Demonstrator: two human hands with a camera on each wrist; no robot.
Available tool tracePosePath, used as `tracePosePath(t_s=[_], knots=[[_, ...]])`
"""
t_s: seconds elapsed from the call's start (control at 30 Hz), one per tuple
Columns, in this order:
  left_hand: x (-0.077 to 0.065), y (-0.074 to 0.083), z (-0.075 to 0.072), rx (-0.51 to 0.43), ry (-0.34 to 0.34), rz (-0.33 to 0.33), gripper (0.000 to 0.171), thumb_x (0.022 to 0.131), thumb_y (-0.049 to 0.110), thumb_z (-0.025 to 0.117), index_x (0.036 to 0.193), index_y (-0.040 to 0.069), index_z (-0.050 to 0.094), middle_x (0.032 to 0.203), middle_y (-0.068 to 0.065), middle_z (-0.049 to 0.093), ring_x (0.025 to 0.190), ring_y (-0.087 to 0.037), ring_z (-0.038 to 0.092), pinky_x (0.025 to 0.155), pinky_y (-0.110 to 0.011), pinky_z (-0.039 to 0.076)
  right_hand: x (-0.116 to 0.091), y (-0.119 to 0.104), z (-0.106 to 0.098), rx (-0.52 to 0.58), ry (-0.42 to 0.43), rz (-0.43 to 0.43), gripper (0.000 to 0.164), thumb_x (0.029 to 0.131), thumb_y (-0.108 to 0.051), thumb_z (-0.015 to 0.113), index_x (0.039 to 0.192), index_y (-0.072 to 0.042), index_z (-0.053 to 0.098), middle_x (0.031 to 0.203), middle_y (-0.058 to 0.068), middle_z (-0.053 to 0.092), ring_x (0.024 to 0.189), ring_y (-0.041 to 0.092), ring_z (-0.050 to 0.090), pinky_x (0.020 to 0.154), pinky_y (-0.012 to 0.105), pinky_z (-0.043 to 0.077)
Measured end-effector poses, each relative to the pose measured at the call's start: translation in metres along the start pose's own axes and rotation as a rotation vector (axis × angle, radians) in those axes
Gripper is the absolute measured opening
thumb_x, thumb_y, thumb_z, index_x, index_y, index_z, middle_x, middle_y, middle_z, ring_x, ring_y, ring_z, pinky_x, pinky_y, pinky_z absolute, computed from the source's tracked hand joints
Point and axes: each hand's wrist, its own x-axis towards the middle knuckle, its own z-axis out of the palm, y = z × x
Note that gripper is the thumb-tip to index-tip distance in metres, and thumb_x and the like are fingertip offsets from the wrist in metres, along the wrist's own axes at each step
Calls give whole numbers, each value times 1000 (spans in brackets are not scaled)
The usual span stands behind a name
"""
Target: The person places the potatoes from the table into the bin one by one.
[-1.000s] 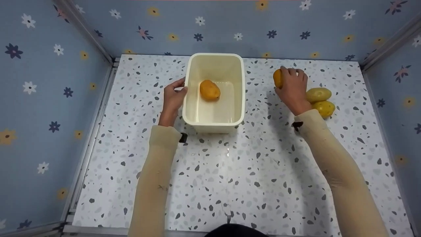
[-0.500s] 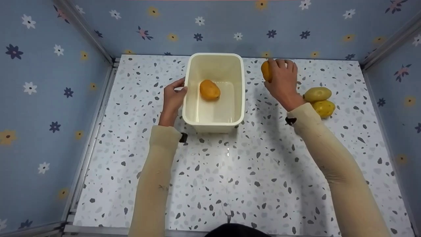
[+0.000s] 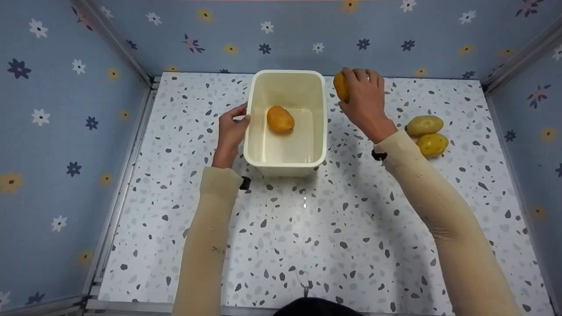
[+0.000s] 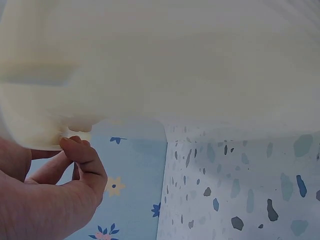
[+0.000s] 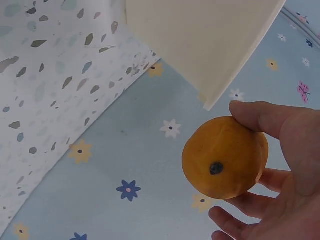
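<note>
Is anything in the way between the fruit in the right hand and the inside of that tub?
Just the tub's right wall; the fruit is beside it, outside the tub. Nothing else visible blocks it.

Head view: bright, soft, diffuse light; small white glare streak on glossy white grey-speckled tabletop (image 3: pixel 272 237), just below cream rectangular plastic bin (image 3: pixel 284 171); blurry-edged shadow beside beige-sleeved right arm (image 3: pixel 452 228); wide-angle stretch toward edges. Left wrist view: dimmer, greyish; bin wall hazy, out of focus at close range. Right wrist view: subdued, bluish; rounded yellow-orange fruit (image 5: pixel 225 157) fairly sharp.
</note>
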Motion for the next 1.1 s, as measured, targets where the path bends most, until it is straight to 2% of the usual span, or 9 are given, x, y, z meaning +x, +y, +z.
tracePosePath(t_s=[0.33, 0.57, 1.1], knots=[[-1, 1, 1, 17, 7, -6, 41, 103, 5, 58, 144, 1, 64, 127, -16, 63, 98, -22, 64, 87, -29, 56, 8, -26, -2, -1, 13, -60, 61, 96, -17, 76, 151, -4, 53, 143, 22, 58, 132, 46, 48, 118, 58, 34], [1, -1, 2, 22, 18, 1, 42, 102, 3, 59, 144, 3, 64, 125, -16, 64, 95, -23, 66, 84, -29, 57, 14, -45, -3, -1, -49, -68, 64, 96, -18, 76, 153, -6, 50, 146, 22, 56, 135, 44, 46, 118, 57, 33], [0, -1, 3, 3, 18, 9, 41, 102, 3, 59, 142, 1, 65, 123, -15, 64, 91, -21, 65, 82, -29, 57, 23, -79, 4, 3, -126, -76, 63, 97, -17, 73, 154, -5, 49, 145, 22, 56, 133, 44, 47, 118, 55, 34]])
